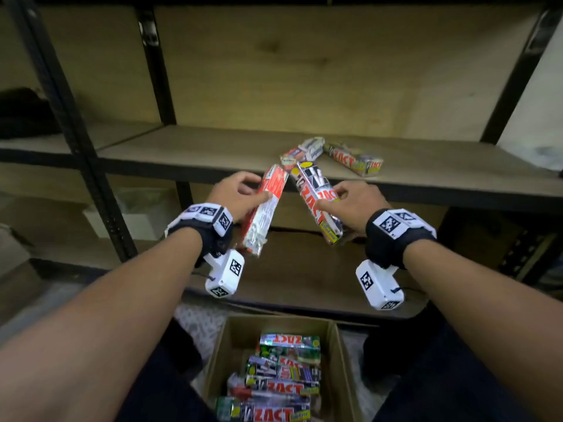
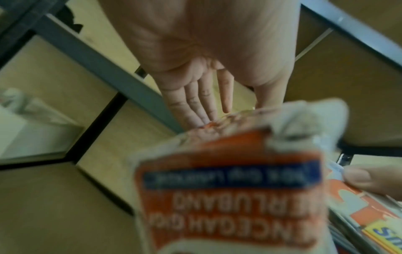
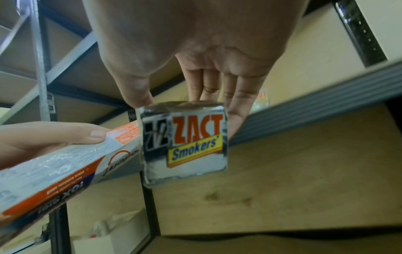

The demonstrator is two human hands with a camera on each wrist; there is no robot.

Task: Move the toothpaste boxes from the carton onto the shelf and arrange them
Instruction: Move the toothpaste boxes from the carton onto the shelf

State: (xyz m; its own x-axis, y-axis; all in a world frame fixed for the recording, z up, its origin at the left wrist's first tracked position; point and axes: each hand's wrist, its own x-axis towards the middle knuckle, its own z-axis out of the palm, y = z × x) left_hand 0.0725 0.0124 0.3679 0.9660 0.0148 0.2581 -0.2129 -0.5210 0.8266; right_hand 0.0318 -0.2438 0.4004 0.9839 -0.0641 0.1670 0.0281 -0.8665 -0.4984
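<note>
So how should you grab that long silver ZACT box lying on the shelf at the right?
Hold the silver ZACT toothpaste box around its middle, coming down from above with thumb on one long side and fingers on the other. It lies flat on the wooden shelf, long and narrow, so its slim sides are likely easiest to pinch. Its right side is free; other boxes crowd its left end.

Red toothpaste box [image 2: 228, 189] blurred (print unreadable), cut off below.

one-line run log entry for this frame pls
left hand: holds orange-white toothpaste box | right hand: holds silver ZACT box | wooden shelf: boxes lying | carton: boxes remain
</note>
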